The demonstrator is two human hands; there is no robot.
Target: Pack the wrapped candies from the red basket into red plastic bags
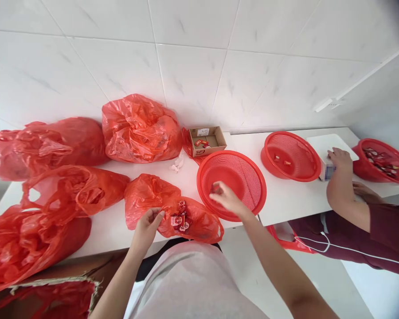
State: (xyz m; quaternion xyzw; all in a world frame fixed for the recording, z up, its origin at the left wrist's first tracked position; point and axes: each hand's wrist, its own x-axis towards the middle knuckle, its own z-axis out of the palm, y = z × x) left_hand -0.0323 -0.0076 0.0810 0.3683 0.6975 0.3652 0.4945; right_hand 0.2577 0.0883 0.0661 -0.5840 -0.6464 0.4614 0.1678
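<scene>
My left hand (149,227) is closed, thumb and fingers pinching the edge of an opened red plastic bag (146,195). Inside its mouth lie several small red-and-white wrapped packets (180,220). Over the near red mesh basket (231,217), my right hand (226,198) has its fingers curled together. A bit of a small dark red packet (214,188) shows at its fingertips, mostly hidden by them. Under that hand, the basket's visible floor is plain red.
Behind the basket stands a small cardboard box (210,151) with a few red packets. Stuffed red bags (139,128) crowd the left. Rightward are another red basket (291,153), a white scale (332,144), a co-worker's hand (341,157) and a basket of packets (382,161).
</scene>
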